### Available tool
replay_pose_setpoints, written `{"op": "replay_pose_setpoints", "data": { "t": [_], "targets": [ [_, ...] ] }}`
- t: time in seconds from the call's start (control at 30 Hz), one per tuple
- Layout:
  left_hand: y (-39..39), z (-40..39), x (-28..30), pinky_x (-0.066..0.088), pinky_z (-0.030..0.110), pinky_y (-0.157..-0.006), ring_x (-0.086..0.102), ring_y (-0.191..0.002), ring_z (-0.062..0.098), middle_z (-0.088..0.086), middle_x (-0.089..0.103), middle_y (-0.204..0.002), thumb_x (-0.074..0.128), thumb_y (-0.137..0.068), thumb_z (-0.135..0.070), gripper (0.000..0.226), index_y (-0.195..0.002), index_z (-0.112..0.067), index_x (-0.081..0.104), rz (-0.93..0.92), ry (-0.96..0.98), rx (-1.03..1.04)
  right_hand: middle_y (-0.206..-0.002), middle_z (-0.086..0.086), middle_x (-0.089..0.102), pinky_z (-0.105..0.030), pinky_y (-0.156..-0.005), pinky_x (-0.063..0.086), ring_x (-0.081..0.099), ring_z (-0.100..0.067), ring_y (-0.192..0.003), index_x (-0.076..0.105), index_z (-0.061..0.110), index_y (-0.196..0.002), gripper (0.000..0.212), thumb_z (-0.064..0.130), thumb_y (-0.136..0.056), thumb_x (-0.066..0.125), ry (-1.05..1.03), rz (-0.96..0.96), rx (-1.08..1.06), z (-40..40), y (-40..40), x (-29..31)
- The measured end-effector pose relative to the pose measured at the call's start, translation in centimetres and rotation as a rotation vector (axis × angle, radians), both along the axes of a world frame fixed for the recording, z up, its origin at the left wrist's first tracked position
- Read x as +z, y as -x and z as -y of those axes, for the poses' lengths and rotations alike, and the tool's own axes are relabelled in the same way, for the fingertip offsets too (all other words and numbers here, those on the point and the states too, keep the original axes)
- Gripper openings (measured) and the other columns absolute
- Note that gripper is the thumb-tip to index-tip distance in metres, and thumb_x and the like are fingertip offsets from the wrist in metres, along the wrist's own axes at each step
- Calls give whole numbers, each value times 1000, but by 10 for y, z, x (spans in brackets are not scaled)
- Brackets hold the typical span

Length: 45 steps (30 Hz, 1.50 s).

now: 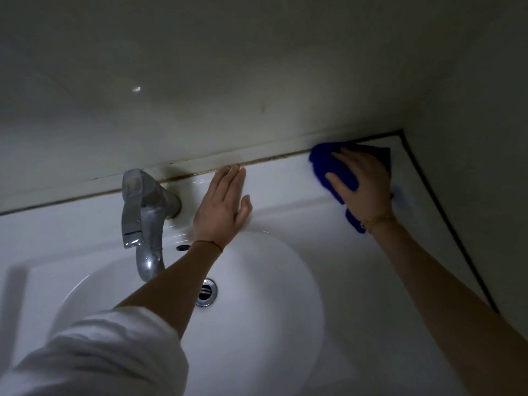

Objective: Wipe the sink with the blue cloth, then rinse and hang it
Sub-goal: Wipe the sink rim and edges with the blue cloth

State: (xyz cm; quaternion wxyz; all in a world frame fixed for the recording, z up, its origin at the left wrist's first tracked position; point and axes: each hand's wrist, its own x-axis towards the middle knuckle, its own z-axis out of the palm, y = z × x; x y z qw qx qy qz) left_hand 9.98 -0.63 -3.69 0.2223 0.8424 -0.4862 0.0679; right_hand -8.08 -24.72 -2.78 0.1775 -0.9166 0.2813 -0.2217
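Observation:
A white sink (285, 192) fills the lower view, its round basin below a flat back ledge. The blue cloth (323, 164) lies on the ledge near the far right corner. My right hand (363, 181) presses flat on the cloth with fingers spread, covering most of it. My left hand (223, 204) rests flat on the ledge just right of the tap, fingers straight and together, holding nothing.
A chrome tap (143, 212) stands at the back left of the basin, its spout reaching over the bowl. A metal drain (206, 292) sits in the basin. The wall (257, 81) runs directly behind the ledge, and a side wall closes the right edge.

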Motion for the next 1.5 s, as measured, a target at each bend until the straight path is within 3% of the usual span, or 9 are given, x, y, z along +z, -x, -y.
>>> {"op": "replay_pose_setpoints", "data": {
  "t": [0.13,0.27,0.43,0.57,0.7,0.9,1.1,1.37,1.5],
  "targets": [
    [1,1,-2,17,25,-121,36,-140,30,17,48,-145,45,-97,-23,51,-142,-1,46,1,-2,0,-126,-6,63,-45,-100,41,57,-30,-112,64,16,-123,47,49,-91,50,31,34,-277,-37,-27,-10],
    [0,0,-2,18,27,-121,35,-141,28,16,47,-147,42,-99,-27,51,-144,-1,44,11,-30,-4,-132,1,59,-41,-110,30,50,-23,-122,61,21,-127,45,48,-93,50,49,71,34,-96,-48,-13],
    [0,-1,-1,18,25,-120,35,-141,28,15,47,-146,43,-99,-26,51,-144,-2,45,7,-9,-5,-139,1,54,-41,-110,32,48,-25,-126,57,23,-133,52,55,-93,47,92,-26,251,-56,-23,-8],
    [0,-1,-1,18,27,-120,36,-140,30,17,48,-145,43,-98,-25,51,-143,-1,45,13,-4,-10,-131,-10,59,-41,-102,41,55,-30,-115,58,15,-130,56,55,-93,45,49,-19,-66,11,19,-3],
    [1,0,-1,16,25,-121,36,-139,31,17,48,-145,44,-97,-24,51,-143,0,46,17,-1,-7,-130,-12,60,-44,-101,40,54,-34,-115,59,13,-129,60,57,-92,39,-32,-62,-352,8,17,-3],
    [2,-1,0,10,20,-121,32,-142,28,16,46,-147,44,-99,-25,52,-145,-2,42,12,-26,2,-140,-1,52,-42,-114,22,42,-25,-129,53,23,-136,50,49,-95,42,-18,-28,62,-86,-17,-10],
    [2,0,-1,11,20,-120,33,-142,27,16,46,-147,42,-99,-25,52,-145,-2,43,18,-19,1,-151,2,39,-41,-120,14,30,-22,-140,43,24,-144,50,45,-99,39,47,-144,348,-90,26,-21],
    [4,0,-1,26,36,-119,33,-142,28,16,46,-147,40,-99,-26,52,-145,-1,42,17,-20,-4,-144,2,47,-43,-118,17,37,-23,-136,49,25,-139,54,54,-95,37,-65,-222,93,-99,54,-23],
    [4,-2,0,26,37,-119,32,-142,29,17,46,-147,41,-99,-26,53,-145,-1,42,6,-13,-12,-146,5,46,-43,-118,18,34,-21,-138,48,27,-140,53,55,-97,35,-95,-211,238,-119,57,-23]
  ]
}}
